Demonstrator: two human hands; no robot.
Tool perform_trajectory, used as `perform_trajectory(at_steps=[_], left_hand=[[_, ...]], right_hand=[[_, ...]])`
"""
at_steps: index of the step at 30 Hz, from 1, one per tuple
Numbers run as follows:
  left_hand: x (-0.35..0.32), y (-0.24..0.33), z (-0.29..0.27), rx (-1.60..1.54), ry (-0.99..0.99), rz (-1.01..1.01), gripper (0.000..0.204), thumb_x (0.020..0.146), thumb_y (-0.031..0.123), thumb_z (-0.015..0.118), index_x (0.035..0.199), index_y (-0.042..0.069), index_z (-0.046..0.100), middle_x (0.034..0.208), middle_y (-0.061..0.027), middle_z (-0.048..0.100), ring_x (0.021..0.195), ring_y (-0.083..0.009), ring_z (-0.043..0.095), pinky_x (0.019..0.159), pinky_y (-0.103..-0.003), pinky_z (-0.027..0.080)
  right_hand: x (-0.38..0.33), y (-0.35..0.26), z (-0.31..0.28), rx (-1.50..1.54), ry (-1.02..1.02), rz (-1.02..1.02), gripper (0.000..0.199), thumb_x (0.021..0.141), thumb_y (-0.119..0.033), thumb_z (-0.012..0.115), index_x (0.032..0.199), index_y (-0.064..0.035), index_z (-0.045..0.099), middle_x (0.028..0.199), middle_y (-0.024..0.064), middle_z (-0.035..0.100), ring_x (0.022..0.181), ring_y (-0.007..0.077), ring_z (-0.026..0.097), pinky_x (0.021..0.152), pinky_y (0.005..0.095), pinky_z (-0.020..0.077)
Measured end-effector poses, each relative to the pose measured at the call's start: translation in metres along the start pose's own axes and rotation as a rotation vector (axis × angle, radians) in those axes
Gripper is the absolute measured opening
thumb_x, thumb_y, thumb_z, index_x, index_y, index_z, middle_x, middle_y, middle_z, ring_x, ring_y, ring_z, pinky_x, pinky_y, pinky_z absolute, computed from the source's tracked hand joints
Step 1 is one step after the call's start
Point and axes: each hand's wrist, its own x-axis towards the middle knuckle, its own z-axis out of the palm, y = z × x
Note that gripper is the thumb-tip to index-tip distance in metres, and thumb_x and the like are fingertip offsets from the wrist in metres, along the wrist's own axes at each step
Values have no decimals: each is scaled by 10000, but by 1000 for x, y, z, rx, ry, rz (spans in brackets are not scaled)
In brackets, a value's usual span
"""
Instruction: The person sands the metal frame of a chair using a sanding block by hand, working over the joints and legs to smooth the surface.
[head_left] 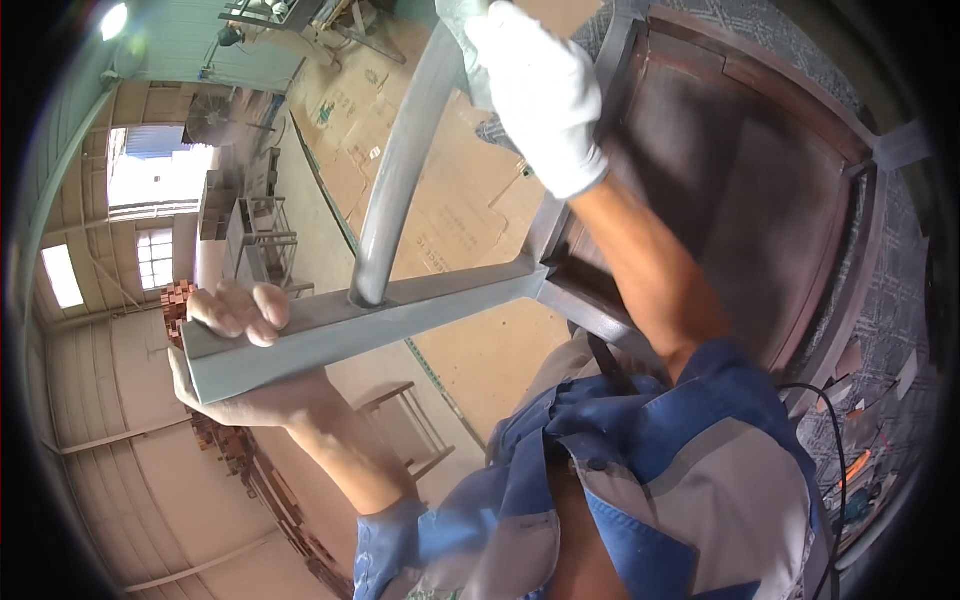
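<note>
A chair frame fills the middle and right, with a grey-coated leg (420, 318), a curved round-edged rail (400, 165) joined to it and a dark brown panelled seat (730, 200). My left hand (255, 350), pale with dust, is wrapped round the free end of the leg, fingers over the top and palm beneath. At the upper middle my right hand (545, 95), in a white glove, is closed on a pale green sheet (466, 40) like a cloth or sanding pad. The sheet lies against the upper part of the curved rail. The glove hides most of my right fingers.
Flattened cardboard (470, 220) covers the floor beneath the frame, and patterned grey fabric (800, 60) lies under the seat. A black cable (838, 450) hangs at the right beside scattered scraps. A wooden stool (410, 425), a large fan (208, 118) and stacked wooden pieces (240, 455) stand at left.
</note>
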Motion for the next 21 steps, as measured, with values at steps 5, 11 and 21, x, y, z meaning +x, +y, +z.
perform_trajectory(at_steps=[5, 11, 21], left_hand=[[-3, -1, 8, -45, -67, -20, 350, 981, 390, 462, 796, 92, 462, 684, -27, 374, 537, -140, 346, 564, -289, 370], [0, -9, 8, -130, 37, -15, 498, 1017, 504, 391, 779, 71, 457, 650, -48, 416, 477, -149, 387, 506, -284, 387], [-31, 7, 28, -66, 390, -56, 456, 1024, 471, 400, 761, 99, 428, 578, -17, 377, 434, -116, 344, 426, -245, 365]], right_hand=[[-18, -59, 6, -405, -331, 59, 471, 1052, -354, 537, 1346, 15, 561, 1309, 149, 648, 1126, 225, 667, 1013, 380, 532], [90, 117, -17, -149, -236, 275, 324, 1038, -378, 524, 1126, -136, 720, 1006, 148, 732, 914, 281, 705, 851, 436, 556], [9, 12, -7, 842, -221, 283, 378, 1025, -213, 561, 1381, -95, 607, 1367, 73, 620, 1300, 218, 546, 1079, 374, 462]])
